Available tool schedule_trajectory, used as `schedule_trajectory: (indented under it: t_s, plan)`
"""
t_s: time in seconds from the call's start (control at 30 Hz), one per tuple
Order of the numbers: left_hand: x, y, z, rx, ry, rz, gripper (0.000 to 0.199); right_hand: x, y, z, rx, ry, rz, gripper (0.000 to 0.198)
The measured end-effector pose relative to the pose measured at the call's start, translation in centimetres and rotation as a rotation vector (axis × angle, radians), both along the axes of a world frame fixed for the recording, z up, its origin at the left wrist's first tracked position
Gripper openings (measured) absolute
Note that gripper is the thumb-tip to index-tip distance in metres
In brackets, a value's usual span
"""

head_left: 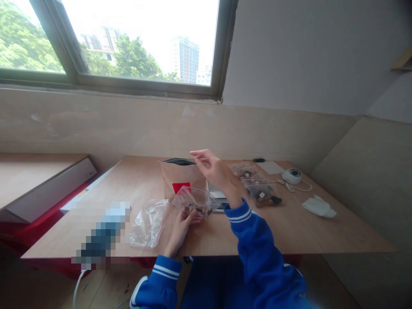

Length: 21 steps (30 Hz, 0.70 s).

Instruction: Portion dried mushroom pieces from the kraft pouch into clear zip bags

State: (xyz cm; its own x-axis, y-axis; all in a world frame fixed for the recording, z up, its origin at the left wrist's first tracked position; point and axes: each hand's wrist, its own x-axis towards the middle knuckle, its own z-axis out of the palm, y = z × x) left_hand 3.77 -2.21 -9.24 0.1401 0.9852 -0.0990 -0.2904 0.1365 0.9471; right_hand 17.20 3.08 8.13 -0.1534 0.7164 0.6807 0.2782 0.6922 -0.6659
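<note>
The left hand (183, 223) grips a clear bag (196, 201) of dark pieces, held on the surface (289, 231) just before a brown pouch (180, 178). The right hand (212, 169) hovers open above the pouch, fingers loosely spread and holding nothing. An empty bag (148, 223) lies left of the held one; filled bags (262, 191) lie to the right.

Bare table (309, 231) lies open along the near right edge, while the upright brown pouch (180, 180), the filled bags (262, 193) and the empty plastic bags (149, 223) crowd the middle and left.
</note>
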Motion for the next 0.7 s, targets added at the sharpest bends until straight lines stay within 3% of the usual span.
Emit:
schedule_trajectory:
  t_s: [0.13, 0.23, 0.3, 0.4, 0.5, 0.6, 0.7]
  plan:
    - [-0.1, 0.2, -0.5, 0.014, -0.008, -0.009, 0.042, 2.2, -2.4, -0.6, -0.164, 0.004, 0.052, 0.022]
    - [-0.2, 0.4, -0.9, 0.019, -0.011, -0.005, 0.04, 3.4, -3.1, -2.6, -0.394, -0.273, 0.19, 0.028]
    - [-0.2, 0.6, -1.1, 0.015, -0.002, 0.008, 0.038, 3.5, -3.1, -4.2, -0.482, -0.451, 0.178, 0.031]
    - [-0.3, 0.8, -1.4, 0.018, 0.004, 0.009, 0.036, 2.9, -2.9, -6.4, -0.461, -0.519, 0.132, 0.031]
    - [-0.3, 0.9, -1.5, 0.036, 0.029, -0.014, 0.032, 2.0, -2.8, -7.3, -0.41, -0.539, 0.281, 0.041]
    - [-0.4, 0.9, -1.4, 0.062, 0.064, -0.013, 0.031, 1.3, -2.8, -7.5, -0.471, -0.619, 0.374, 0.042]
    - [-0.3, 0.9, -1.3, 0.088, 0.074, -0.008, 0.035, 1.0, -2.7, -7.6, -0.552, -0.665, 0.348, 0.039]
